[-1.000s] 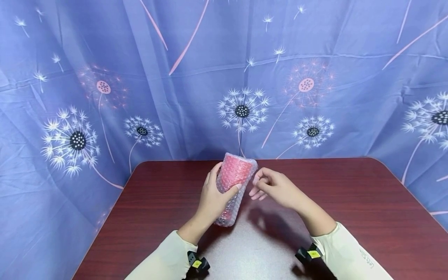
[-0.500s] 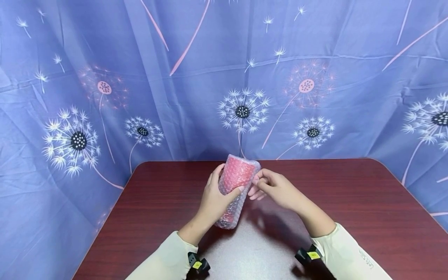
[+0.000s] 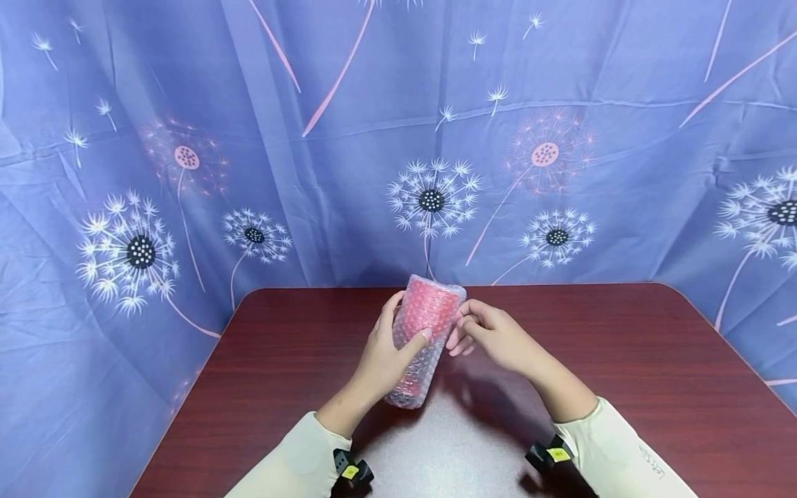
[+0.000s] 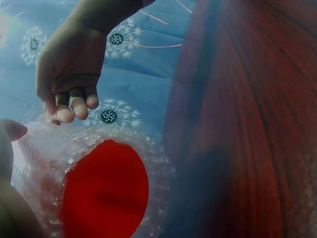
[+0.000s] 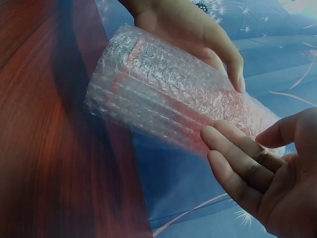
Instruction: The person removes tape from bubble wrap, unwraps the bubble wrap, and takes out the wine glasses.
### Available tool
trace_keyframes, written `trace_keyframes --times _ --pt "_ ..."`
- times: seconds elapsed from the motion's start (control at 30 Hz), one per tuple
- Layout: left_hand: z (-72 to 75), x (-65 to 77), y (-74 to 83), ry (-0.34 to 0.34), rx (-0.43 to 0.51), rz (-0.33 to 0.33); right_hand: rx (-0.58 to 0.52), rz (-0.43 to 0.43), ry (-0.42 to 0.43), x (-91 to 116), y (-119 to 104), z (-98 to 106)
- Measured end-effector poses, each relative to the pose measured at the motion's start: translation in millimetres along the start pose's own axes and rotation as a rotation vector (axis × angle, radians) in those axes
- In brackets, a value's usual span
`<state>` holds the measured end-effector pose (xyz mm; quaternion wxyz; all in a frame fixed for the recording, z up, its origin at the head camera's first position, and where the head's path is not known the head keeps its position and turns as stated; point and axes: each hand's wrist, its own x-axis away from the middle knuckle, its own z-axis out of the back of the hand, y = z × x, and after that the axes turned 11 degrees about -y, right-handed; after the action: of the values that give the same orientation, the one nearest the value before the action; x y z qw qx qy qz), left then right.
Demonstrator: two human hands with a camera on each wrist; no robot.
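A bubble-wrapped cylinder [image 3: 426, 311], red inside, is held tilted above the table by my left hand [image 3: 382, 356]. The left thumb lies across its front and the fingers go round the far side. In the left wrist view, its round red end [image 4: 106, 193] shows through the open end of the wrap. My right hand [image 3: 492, 335] is at the upper right edge, thumb and index finger pinching the bubble wrap [image 5: 168, 94] there. Its other fingers are loosely bent beside the wrap, as the right wrist view shows. The exact pinch point is partly hidden.
A dark red wood-grain table [image 3: 623, 360] lies under both hands, with a bright glare near its front. Behind it hangs a blue curtain [image 3: 349, 173] with dandelion prints. Black wrist cameras sit at both cream sleeves [image 3: 292, 456].
The left hand has shifted the wrapped cylinder slightly right. The right hand, apart from the wrap a second ago, has met its upper right edge.
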<state>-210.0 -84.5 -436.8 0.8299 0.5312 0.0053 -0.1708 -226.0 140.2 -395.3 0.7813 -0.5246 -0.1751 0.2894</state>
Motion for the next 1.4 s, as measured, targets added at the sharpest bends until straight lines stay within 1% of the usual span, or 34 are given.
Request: trace_keyframes --times 0.2,0.37,0.47,0.63,0.77,0.9,0.97,1.2,1.4 --pt "1.0 0.5 1.3 -0.011 0.032 0.013 0.014 -0.003 0.016 -0.3 0.3 0.0" --pt "0.7 0.4 2.7 0.022 0.030 0.022 0.021 0.002 0.004 0.7 0.3 0.6" --pt "0.3 0.3 3.6 0.039 0.037 0.023 0.015 -0.014 -0.003 1.7 -1.1 1.1" --pt "-0.7 0.3 3.0 0.048 0.039 0.030 0.032 -0.037 -0.016 2.5 -2.7 1.3" --pt "-1.2 0.4 1.5 0.059 0.035 0.038 0.059 -0.022 -0.004 2.1 -2.6 1.0" --pt "-0.7 0.1 0.7 0.071 0.040 0.029 0.082 -0.003 0.021 2.4 -3.3 1.7" --pt "-0.2 0.2 1.0 0.074 0.042 0.023 0.080 -0.001 0.023 2.7 -3.8 1.9" --pt "0.4 -0.5 1.7 0.081 0.024 0.018 0.017 0.021 0.011 1.9 -4.7 1.3" --pt "-0.2 -0.6 1.6 0.087 0.021 0.019 0.016 0.035 0.003 1.4 -3.1 0.4"
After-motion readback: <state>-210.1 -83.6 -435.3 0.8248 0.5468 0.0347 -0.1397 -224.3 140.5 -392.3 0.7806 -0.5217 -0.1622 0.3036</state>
